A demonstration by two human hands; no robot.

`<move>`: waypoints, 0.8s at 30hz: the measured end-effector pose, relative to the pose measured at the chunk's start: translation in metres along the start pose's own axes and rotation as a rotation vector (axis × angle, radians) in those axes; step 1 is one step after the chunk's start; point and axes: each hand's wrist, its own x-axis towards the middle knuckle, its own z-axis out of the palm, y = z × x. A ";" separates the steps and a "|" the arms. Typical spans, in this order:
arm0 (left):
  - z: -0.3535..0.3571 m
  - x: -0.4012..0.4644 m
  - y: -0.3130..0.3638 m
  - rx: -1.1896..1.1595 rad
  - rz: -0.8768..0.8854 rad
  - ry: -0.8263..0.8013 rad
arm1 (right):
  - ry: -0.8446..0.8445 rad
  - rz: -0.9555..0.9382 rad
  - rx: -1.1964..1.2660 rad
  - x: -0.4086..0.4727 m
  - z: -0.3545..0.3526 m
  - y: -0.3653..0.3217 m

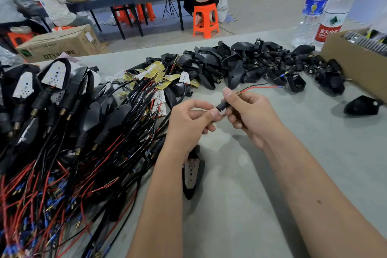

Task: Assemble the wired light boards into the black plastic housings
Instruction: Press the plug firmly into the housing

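Observation:
My right hand (247,115) grips a small black stem piece (222,106) with a threaded brass end; a red and black wire pair (261,88) runs out of it to the right. My left hand (188,119) pinches the wires where they leave the stem's near end. Below my left wrist a black housing with a white light board in it (191,174) lies on the table. Empty black housings (240,63) are heaped at the back. Loose wired boards (155,75) lie left of that heap. Assembled units with their wires (52,121) are piled at the left.
A cardboard box (354,69) stands at the right edge, two water bottles (326,8) behind it. One lone black housing (362,107) lies near the box. The grey table top (240,205) stretches toward me. People sit at another table in the background.

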 end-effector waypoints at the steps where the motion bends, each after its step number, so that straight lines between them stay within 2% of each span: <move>1: -0.002 0.000 0.000 -0.008 -0.029 -0.012 | 0.030 -0.015 0.013 0.000 -0.001 0.000; 6: -0.011 -0.001 -0.004 -0.027 -0.078 -0.102 | 0.146 -0.045 0.112 0.004 -0.007 -0.001; 19: 0.000 -0.002 0.001 0.032 0.037 -0.046 | -0.045 0.010 0.013 0.001 -0.003 0.004; 24: 0.000 -0.002 0.002 0.012 0.019 -0.027 | -0.038 -0.007 -0.025 0.001 -0.002 0.001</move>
